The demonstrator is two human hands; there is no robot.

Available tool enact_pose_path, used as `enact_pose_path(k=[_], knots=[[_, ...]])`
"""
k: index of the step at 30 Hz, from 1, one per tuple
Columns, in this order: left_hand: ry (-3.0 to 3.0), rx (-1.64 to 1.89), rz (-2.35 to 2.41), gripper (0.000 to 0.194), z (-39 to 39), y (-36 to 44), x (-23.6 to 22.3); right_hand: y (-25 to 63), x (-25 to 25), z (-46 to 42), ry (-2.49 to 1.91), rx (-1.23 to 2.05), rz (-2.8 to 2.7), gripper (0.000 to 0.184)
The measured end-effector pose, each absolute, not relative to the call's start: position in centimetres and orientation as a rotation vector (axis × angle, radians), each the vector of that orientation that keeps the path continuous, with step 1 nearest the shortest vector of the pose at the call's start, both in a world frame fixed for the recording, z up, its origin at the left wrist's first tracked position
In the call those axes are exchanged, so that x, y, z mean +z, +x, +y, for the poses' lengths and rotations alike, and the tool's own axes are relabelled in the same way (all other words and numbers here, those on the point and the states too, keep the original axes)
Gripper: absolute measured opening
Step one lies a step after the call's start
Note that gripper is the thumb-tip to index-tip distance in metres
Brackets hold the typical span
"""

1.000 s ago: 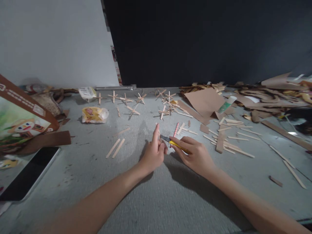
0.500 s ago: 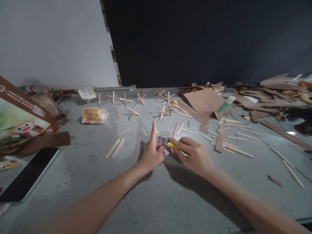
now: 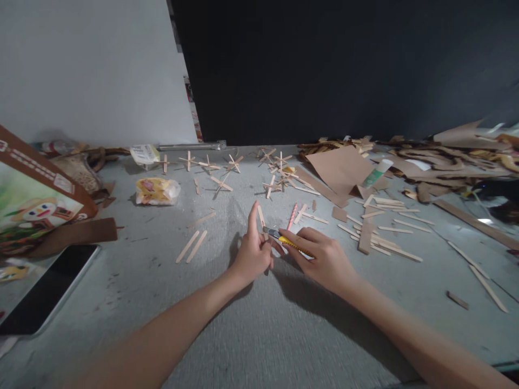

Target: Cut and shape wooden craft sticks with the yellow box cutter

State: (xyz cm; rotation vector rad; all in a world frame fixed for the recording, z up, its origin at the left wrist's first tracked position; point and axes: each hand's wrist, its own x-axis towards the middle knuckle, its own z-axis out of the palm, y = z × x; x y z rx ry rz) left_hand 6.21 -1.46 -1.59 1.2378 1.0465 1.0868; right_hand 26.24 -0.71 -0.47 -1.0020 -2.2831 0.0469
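My right hand (image 3: 324, 258) grips a yellow utility knife (image 3: 288, 241) with its blade pointing left. The blade tip meets a wooden craft stick (image 3: 261, 215) that my left hand (image 3: 252, 249) pins to the grey table (image 3: 259, 324), index finger stretched along the stick and the other fingers curled. A pink striped straw (image 3: 292, 216) lies just beyond the knife. Two loose sticks (image 3: 193, 246) lie to the left of my left hand.
Several stick crosses (image 3: 221, 183) sit at the back. Loose sticks (image 3: 385, 237), brown card scraps (image 3: 340, 170) and a glue tube (image 3: 378, 173) fill the right. A snack packet (image 3: 157, 190), picture box (image 3: 36, 202) and dark tablet (image 3: 48, 289) lie left.
My left index finger has lifted and stretched further forward along the stick. The knife tip has slid a little left, toward the stick. Both hands stay in the same spot.
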Motion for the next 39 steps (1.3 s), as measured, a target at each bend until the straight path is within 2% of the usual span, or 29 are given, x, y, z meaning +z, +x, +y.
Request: enact_pose_path(k=[11, 19, 23, 30, 33, 39], knots=[[1.183, 1.144, 1.011, 0.087, -1.34, 6.16, -1.39, 26.04, -0.44, -0.79, -0.952, 0.045, -2.275, 0.033], [1.255, 1.099, 1.076, 0.094, -1.15, 6.32, -1.92, 26.30, -0.06, -0.84, -1.018, 0.114, -2.328, 0.035], [1.274, 1.064, 1.152, 0.089, -1.13, 6.29, -1.84, 26.26, 0.20, -0.99, -1.019, 0.124, -2.346, 0.036], [1.286, 1.081, 1.175, 0.095, -1.39, 6.28, -1.66, 26.11, 0.03, -1.06, -0.936, -0.110, -2.344, 0.035], [1.285, 1.087, 1.178, 0.092, -1.42, 6.24, -1.68, 26.01, 0.02, -1.12, -0.948, -0.224, -2.364, 0.034], [1.286, 1.050, 1.180, 0.087, -1.38, 6.26, -1.55, 25.94, 0.07, -1.28, -0.977, -0.196, -2.373, 0.034]])
